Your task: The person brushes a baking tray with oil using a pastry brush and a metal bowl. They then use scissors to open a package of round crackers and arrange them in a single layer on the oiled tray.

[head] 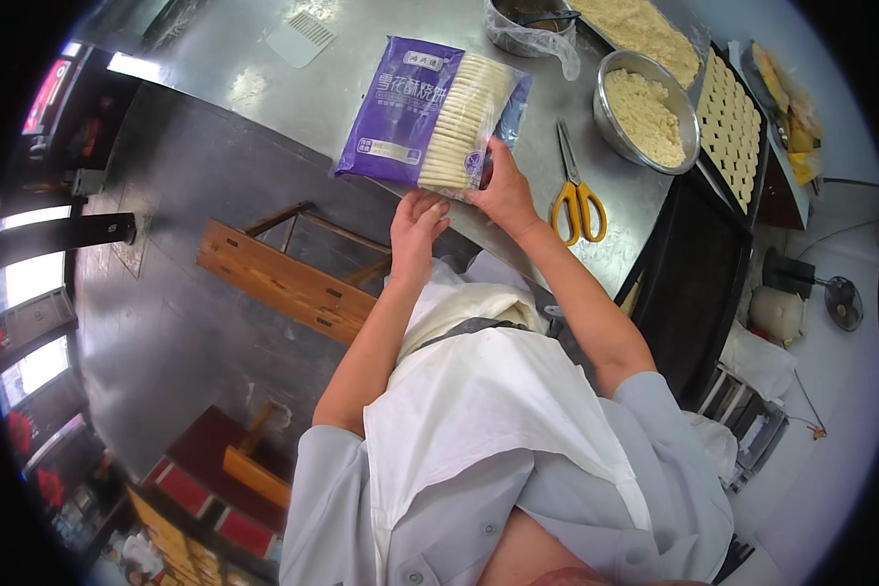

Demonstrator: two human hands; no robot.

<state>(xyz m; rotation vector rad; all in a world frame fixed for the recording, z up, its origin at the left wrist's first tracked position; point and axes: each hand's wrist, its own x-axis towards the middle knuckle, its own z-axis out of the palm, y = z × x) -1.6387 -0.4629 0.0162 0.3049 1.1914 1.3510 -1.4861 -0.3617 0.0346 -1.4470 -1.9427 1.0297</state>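
Observation:
A purple and clear plastic package (403, 110) lies on the steel worktable, with printing on its purple side. Stacked rounds of pale dough (469, 110) show through the clear part. My right hand (509, 187) grips the package's near right corner, thumb below and fingers along the side. Just under the near edge is my left hand (416, 227), its fingers curled towards the plastic; whether they pinch it is hidden. To the right of my right hand rest scissors (575, 194) with yellow handles, their blades pointing away from me.
A steel bowl of crumbly dough (644, 117) stands right of the scissors, near a tray of dough pieces (729, 124). Farther back are a plastic-lined pot (531, 36) and a crumb-filled tray (641, 33). A pale scraper (300, 38) lies far left. Beside the table stands a wooden bench (286, 282).

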